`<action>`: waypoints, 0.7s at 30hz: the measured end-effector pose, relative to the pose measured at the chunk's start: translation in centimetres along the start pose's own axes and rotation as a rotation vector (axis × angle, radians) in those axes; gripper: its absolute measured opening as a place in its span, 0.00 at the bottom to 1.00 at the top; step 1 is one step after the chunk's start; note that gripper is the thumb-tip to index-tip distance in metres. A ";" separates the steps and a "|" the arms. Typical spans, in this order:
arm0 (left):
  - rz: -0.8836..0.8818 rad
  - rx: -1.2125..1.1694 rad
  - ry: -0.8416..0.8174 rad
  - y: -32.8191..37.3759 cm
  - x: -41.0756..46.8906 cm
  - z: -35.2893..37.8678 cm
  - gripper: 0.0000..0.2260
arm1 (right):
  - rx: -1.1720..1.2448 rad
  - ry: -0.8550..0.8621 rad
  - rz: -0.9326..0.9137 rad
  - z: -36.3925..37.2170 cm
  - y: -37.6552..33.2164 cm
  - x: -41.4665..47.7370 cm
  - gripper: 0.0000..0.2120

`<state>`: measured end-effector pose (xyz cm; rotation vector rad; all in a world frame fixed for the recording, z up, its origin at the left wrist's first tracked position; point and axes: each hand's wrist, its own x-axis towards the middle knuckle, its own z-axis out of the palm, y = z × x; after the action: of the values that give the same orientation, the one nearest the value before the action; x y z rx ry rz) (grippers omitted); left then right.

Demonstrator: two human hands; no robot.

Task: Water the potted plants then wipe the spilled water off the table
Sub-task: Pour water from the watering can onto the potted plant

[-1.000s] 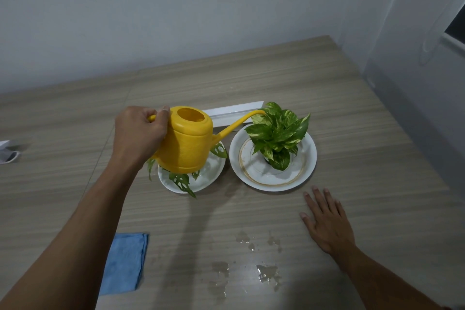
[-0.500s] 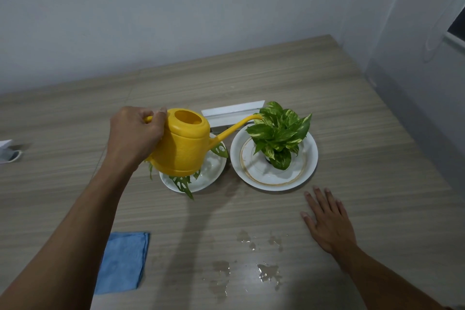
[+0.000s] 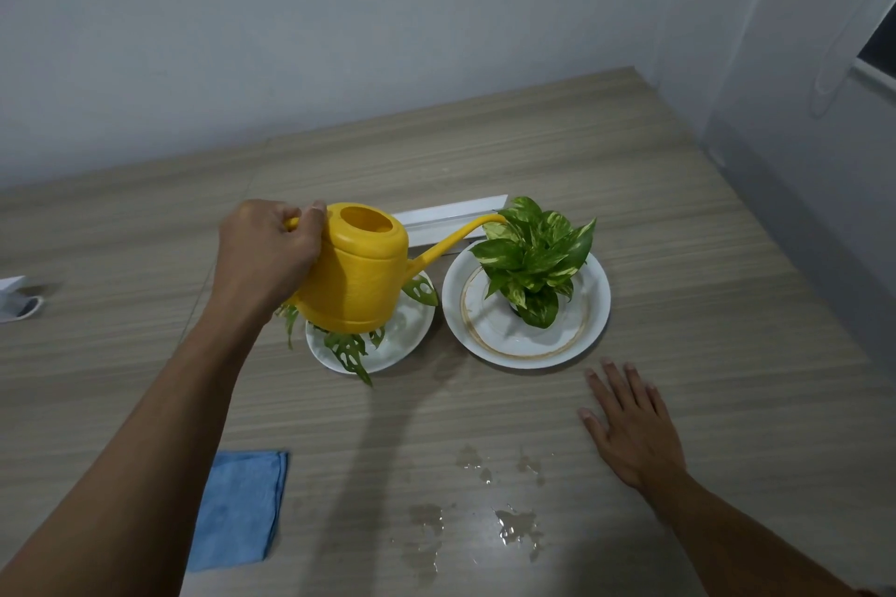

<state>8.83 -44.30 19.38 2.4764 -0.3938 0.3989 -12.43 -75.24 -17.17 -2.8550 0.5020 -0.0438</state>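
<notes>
My left hand [image 3: 269, 252] grips the handle of a yellow watering can [image 3: 356, 274], held above the left plant [image 3: 346, 349] on its small white plate [image 3: 412, 339]. The can's spout reaches the leaves of the right plant [image 3: 533, 257], a variegated pothos on a larger white plate [image 3: 594, 305]. My right hand [image 3: 630, 427] rests flat on the wooden table [image 3: 654, 189], fingers spread, just in front of the larger plate. Spilled water [image 3: 516, 524] lies in small puddles near the table's front edge. A folded blue cloth [image 3: 240, 507] lies at the front left.
A white strip [image 3: 451, 216] lies behind the plates. A small white object [image 3: 14, 298] sits at the far left edge. White walls stand behind the table and along its right side.
The watering can and my left hand have shifted slightly, with the spout staying at the right plant's leaves. My right hand has not moved.
</notes>
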 end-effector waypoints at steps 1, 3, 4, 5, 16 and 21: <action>-0.001 0.011 -0.001 0.1 0.0 -0.1 0.25 | -0.001 0.000 -0.002 0.0 0.0 0.0 0.30; -0.004 0.032 -0.009 0.3 0.0 -0.4 0.25 | -0.003 -0.001 -0.004 0.0 0.1 0.0 0.30; -0.002 0.036 -0.012 0.4 0.0 -0.5 0.25 | -0.004 -0.001 -0.003 0.0 0.1 0.0 0.30; 0.004 0.039 -0.013 0.4 0.0 -0.6 0.24 | -0.005 -0.002 -0.002 0.0 0.1 0.0 0.30; 0.045 0.050 -0.001 1.2 0.0 -0.6 0.26 | -0.007 -0.029 0.005 0.2 0.3 0.1 0.30; 0.038 0.062 -0.017 1.3 0.0 -0.8 0.25 | -0.013 -0.027 0.009 0.3 0.3 0.1 0.31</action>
<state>8.23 -44.86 20.65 2.5368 -0.4421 0.4118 -12.42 -75.51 -17.57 -2.8622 0.5116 -0.0008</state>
